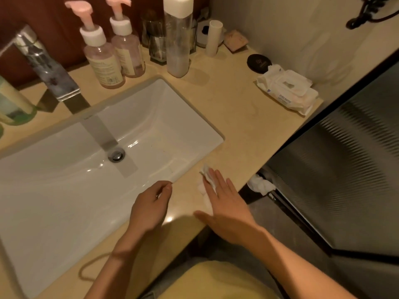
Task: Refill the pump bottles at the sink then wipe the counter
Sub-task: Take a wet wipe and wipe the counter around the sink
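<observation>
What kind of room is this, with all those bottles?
Most likely a bathroom: a white sink set into the counter, a faucet over it, and two pump bottles behind it.

Nothing cleanly legible. Wipes pack (289, 91): blue print near its front edge, too blurred to read. Near pump bottle (103, 63) and far pump bottle (129, 55): label fine print, unreadable; barcode on the near one. Black disc (258, 62): faint logo, illegible.

Bare counter (237, 117) lies open between the sink (164, 117), the wipes pack (289, 91) and the bottles (103, 59) at the back.
</observation>
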Tool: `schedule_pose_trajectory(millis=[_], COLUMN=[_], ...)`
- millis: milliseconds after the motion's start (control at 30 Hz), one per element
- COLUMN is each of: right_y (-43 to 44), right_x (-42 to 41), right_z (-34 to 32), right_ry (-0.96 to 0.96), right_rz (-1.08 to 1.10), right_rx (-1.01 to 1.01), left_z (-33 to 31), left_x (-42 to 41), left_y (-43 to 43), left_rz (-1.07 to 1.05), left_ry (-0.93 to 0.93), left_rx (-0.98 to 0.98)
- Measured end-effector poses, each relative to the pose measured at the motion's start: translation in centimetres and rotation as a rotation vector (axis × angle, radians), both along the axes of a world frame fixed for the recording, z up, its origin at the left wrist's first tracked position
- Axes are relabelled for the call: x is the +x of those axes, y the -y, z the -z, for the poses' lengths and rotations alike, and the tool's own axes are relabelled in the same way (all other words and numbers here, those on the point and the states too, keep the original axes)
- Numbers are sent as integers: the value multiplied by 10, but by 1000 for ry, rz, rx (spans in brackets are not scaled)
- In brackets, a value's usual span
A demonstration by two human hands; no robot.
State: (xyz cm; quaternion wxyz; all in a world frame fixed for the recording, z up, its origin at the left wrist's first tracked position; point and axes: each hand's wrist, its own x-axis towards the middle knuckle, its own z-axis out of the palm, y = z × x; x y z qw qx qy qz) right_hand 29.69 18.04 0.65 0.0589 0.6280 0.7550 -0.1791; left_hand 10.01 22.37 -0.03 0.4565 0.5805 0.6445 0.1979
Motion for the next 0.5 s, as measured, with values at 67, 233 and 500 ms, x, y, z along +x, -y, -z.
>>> schedule_pose_trajectory(millis=[67,233,500], right_y=[19,29,-49], right_x=[-4,9,83], right_z=[4,4,4], right_ry=[26,9,83], right_rz=[-1,50,190], right_rx=[38,20,33], left_z=[1,1,-8], left_x=[0,-1,4], left_y=[-2,-1,7], left_rz=[12,27,-100], left_ry=[-7,-7,46], left_rx=[-2,-28,-19])
